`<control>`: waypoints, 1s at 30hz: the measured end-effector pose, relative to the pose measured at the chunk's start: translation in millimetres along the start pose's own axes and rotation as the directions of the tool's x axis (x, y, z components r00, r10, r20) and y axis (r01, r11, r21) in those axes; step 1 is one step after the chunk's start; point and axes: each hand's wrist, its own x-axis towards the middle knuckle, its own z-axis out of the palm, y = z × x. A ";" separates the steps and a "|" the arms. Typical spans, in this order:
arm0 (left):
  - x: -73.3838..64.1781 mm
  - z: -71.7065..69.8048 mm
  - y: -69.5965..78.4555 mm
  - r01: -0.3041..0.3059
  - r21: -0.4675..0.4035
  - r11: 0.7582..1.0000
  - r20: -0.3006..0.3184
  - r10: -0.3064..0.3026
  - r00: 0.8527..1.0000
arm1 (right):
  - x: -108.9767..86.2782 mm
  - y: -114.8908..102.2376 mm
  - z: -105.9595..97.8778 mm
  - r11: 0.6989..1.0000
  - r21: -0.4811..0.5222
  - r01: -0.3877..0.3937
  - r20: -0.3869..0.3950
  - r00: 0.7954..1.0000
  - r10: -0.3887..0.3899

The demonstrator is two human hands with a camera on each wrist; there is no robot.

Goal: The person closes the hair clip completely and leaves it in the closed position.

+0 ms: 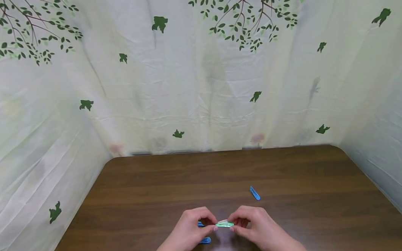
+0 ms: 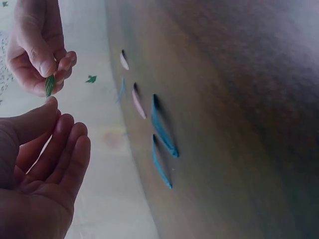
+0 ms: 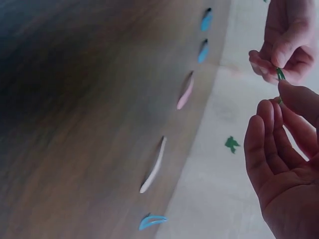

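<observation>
A green snap hair clip [image 1: 224, 224] is held level between my two hands, above the table. My left hand [image 1: 187, 228] pinches its left end with thumb and forefinger. At the right end, the thumb and forefinger of my right hand [image 1: 257, 226] pinch it too. Below lie a pink clip [image 3: 186, 90] and a white clip [image 3: 153, 164]. Two blue clips [image 2: 163, 125] [image 1: 205, 240] rest by my left hand, partly hidden by it in the head view.
Another blue clip [image 1: 255, 193] lies farther back on the brown wooden table [image 1: 156, 181], beyond my right hand. A pale curtain [image 1: 185, 84] with leaf prints hangs behind the table and along both sides.
</observation>
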 end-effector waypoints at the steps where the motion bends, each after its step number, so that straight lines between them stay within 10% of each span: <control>1: 0.1 1.2 -1.2 -0.004 0.010 1.000 0.006 0.004 1.000 | -0.3 1.4 0.3 1.000 -0.006 0.003 0.007 1.000 -0.003; 30: 13.1 13.2 -22.6 0.090 0.121 0.988 0.189 -0.112 0.976 | -0.6 26.5 12.8 0.975 -0.070 -0.210 0.144 0.965 0.218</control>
